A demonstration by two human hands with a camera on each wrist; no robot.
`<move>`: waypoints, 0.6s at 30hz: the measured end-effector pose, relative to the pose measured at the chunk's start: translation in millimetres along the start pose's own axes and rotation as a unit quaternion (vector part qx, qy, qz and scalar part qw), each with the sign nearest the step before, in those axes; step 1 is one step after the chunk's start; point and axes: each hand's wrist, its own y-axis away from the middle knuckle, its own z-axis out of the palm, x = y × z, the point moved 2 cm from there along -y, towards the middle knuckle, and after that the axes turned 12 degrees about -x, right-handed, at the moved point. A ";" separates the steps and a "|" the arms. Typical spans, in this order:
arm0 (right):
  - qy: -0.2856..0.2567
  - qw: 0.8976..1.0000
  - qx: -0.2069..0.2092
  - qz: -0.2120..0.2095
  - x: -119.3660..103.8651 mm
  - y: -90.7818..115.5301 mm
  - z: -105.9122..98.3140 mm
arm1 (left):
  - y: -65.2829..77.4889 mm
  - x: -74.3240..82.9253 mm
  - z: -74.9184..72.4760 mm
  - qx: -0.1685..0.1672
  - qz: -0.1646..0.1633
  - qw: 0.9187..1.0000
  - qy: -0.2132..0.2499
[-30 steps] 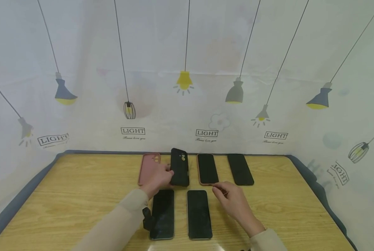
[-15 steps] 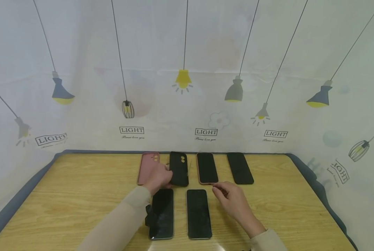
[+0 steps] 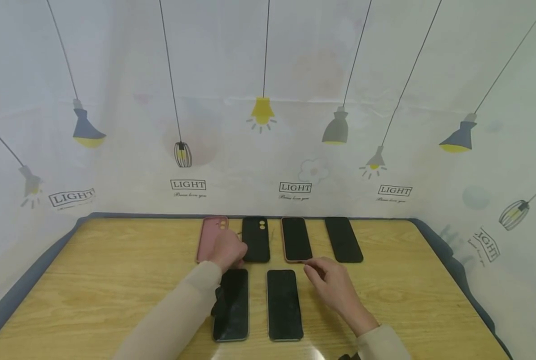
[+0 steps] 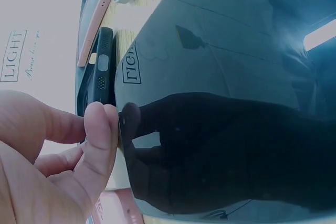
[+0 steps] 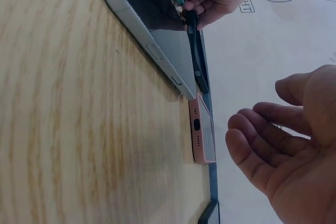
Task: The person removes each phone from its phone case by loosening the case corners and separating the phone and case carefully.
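The left hand (image 3: 226,249) pinches a black rectangular phone case (image 3: 256,242), the relaxed right hand (image 3: 334,286) near a pink-cased rectangular phone (image 3: 297,240).

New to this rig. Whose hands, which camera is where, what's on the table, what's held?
No robot: a person works bare-handed. The wide view comes from a head-worn camera looking forward and down, the close ones from each wrist. Along the back of the wood-grain table, left to right: a pink phone case and a black phone case, both with camera holes, then a dark-screened phone in a pink case and a flat black rectangle, phone or case unclear. Nearer: a glossy dark left front phone and a similar right front phone. The left hand pinches the black phone case; the right hand holds nothing.
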 end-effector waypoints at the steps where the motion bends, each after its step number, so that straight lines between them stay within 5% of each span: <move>1: 0.001 1.000 0.001 -0.001 0.4 -0.1 0.1 | 0.1 0.7 -0.4 -0.001 -0.007 1.000 0.000; 10: -0.003 1.000 -0.003 0.009 1.5 0.4 -1.6 | -0.2 5.3 -2.2 0.001 -0.025 1.000 -0.008; 18: 0.013 1.000 0.002 -0.005 3.1 -2.0 -10.8 | 1.4 8.1 -7.4 0.021 0.022 0.997 -0.071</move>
